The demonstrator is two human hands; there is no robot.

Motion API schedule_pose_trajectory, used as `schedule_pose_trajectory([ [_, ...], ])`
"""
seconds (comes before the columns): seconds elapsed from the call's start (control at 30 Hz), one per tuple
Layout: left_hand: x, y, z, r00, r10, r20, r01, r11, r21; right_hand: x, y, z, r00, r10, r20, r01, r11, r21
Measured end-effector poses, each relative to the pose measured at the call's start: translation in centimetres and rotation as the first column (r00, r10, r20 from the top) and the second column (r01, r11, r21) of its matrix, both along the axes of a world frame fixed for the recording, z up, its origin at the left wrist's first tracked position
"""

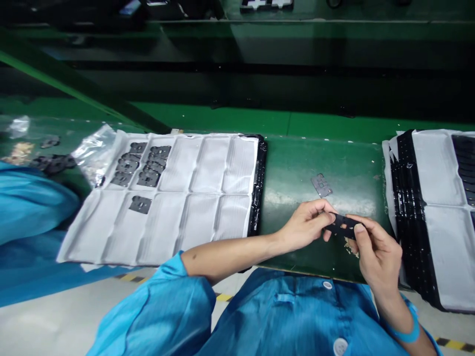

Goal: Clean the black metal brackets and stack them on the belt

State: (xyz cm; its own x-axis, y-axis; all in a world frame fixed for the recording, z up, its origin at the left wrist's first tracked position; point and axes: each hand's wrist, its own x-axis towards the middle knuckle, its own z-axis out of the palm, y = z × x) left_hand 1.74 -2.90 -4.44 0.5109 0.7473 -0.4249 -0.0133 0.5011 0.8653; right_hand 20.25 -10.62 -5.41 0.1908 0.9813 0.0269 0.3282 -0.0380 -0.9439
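Note:
A small flat black plate with cut-outs point(345, 226) is held between both hands over the green bench. At its left end, my left hand point(309, 220) pinches it between thumb and fingers. The thumb and fingers of my right hand point(376, 247) grip the other end. Just beyond my hands a similar dark plate point(321, 185) lies flat on the bench. Under the held plate, partly covered by my right hand, is a little heap of small tan pieces point(352, 247).
To the left lies a white-lined tray point(200, 217) with several dark plates point(129, 163) in its left compartments. Another black-edged tray point(413, 207) stands at the right. A clear plastic bag point(97, 151) and a co-worker's blue sleeve point(33, 202) are at far left.

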Motion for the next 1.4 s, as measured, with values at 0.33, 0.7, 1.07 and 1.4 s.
schedule_pose_trajectory([
  [0.33, -0.2, 0.2, 0.0, 0.999, 0.026, 0.021, -0.023, 0.995, -0.101, -1.8, -0.4, -0.4, 0.968, -0.073, -0.239, 0.086, 0.995, 0.042],
  [0.7, 13.8, 6.3, 5.1, 0.840, -0.509, -0.188, 0.520, 0.653, 0.551, -2.1, -3.9, -3.9, 0.935, 0.061, -0.349, -0.070, 0.998, -0.012],
  [1.07, 26.7, 0.5, 1.7, 0.406, -0.641, -0.651, 0.799, -0.097, 0.593, -1.6, -4.8, -5.3, 0.940, 0.194, -0.282, -0.199, 0.980, 0.009],
  [1.4, 22.2, -1.3, 2.5, 0.448, -0.514, -0.731, 0.783, -0.168, 0.599, -1.3, -4.3, -4.7, 0.969, 0.218, -0.112, -0.222, 0.975, -0.025],
])
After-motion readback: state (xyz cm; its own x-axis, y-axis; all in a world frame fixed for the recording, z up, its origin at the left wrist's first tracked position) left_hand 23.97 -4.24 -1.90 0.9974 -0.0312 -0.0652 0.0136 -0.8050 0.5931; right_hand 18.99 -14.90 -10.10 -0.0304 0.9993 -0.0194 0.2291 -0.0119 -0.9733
